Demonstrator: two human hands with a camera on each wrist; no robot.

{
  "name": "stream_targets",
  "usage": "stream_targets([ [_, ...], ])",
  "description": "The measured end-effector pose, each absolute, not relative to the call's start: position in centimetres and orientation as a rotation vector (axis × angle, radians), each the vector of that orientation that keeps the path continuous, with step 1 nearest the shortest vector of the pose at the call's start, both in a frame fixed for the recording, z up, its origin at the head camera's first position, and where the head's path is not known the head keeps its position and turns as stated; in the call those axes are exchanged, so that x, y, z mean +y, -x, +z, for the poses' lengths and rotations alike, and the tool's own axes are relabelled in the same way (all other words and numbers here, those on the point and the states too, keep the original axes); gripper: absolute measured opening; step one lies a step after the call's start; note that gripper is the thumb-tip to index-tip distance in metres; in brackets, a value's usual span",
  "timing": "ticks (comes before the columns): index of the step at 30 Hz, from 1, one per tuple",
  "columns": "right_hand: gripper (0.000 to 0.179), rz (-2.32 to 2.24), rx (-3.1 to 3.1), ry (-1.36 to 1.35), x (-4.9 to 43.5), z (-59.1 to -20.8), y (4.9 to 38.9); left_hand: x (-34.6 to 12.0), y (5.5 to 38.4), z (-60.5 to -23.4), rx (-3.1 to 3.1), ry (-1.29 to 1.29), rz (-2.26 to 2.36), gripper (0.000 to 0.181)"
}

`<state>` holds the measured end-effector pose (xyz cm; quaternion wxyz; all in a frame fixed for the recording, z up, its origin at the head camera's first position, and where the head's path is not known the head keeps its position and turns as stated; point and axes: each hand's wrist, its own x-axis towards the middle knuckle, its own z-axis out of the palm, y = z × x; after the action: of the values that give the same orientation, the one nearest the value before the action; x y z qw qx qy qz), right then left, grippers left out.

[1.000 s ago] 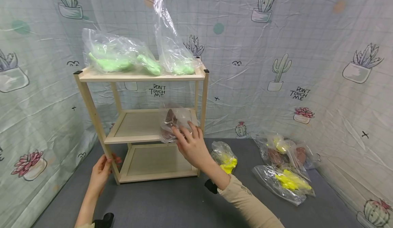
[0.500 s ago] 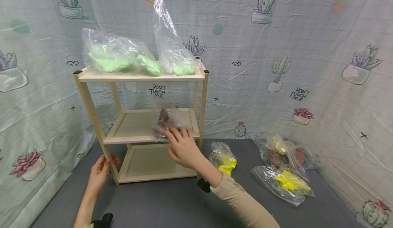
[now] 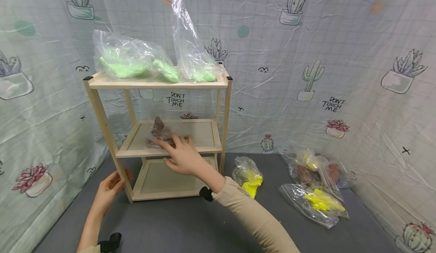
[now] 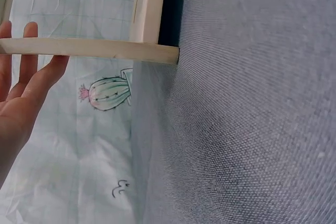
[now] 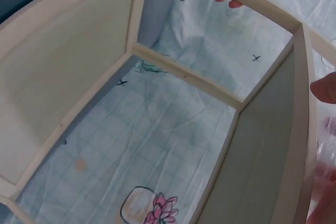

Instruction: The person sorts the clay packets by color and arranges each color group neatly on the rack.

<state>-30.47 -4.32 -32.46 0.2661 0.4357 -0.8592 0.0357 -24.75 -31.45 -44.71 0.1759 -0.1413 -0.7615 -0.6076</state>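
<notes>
My right hand [image 3: 184, 154] is at the front of the middle shelf, its fingertips on a clear plastic bag [image 3: 163, 134] with a dark brown lumpy thing inside. Its thumb stands away from the bag, near the shelf's front edge, also in the right wrist view. Low on the left, my left hand [image 3: 108, 190] holds the front left leg [image 3: 117, 166] of the wooden shelf rack [image 3: 156, 85]. In the left wrist view its fingers reach behind that leg [image 4: 105, 49]. Clear bags with light green things [image 3: 126, 69] rest on the top shelf.
A bag with a bright yellow thing [image 3: 252, 185] lies just right of the rack on the grey tabletop [image 3: 190, 222]. Farther right are more clear bags, with yellow [image 3: 323, 200] and brown [image 3: 304, 173] things. A cactus-print curtain [image 3: 265, 56] hangs behind and at both sides.
My right hand has moved left along the middle shelf, and the bag with the brown thing has slid left with it. My left hand stays at the rack's leg.
</notes>
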Motion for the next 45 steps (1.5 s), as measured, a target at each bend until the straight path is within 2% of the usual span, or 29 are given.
stream_targets([
  [11, 0.058, -0.032, -2.375, -1.111, -6.6, -32.3, 30.3, -31.2, 25.1, -45.3, -2.041, 0.475, -1.758, 0.027],
  [18, 0.063, -0.019, -2.321, -1.137, -5.2, -32.2, 29.4, -32.3, 26.1, -47.3, -2.045, 0.4, -1.707, 0.03],
  [24, 0.057, 0.118, -2.137, -1.189, -1.4, -32.5, 28.4, -31.1, 24.9, -45.7, -2.038, 0.389, -1.705, 0.025],
  [35, 0.04, 0.338, -1.912, -1.183, 6.5, -34.0, 26.8, -31.4, 24.9, -45.6, -2.105, 0.33, -1.605, 0.024],
  [39, 0.029, 0.38, -1.906, -1.133, 10.0, -35.4, 26.7, -31.4, 24.8, -45.4, -2.082, 0.359, -1.647, 0.024],
  [45, 0.027, 0.327, -1.947, -1.022, 16.0, -38.3, 27.5, -31.0, 25.0, -45.4, -2.082, 0.371, -1.684, 0.023],
])
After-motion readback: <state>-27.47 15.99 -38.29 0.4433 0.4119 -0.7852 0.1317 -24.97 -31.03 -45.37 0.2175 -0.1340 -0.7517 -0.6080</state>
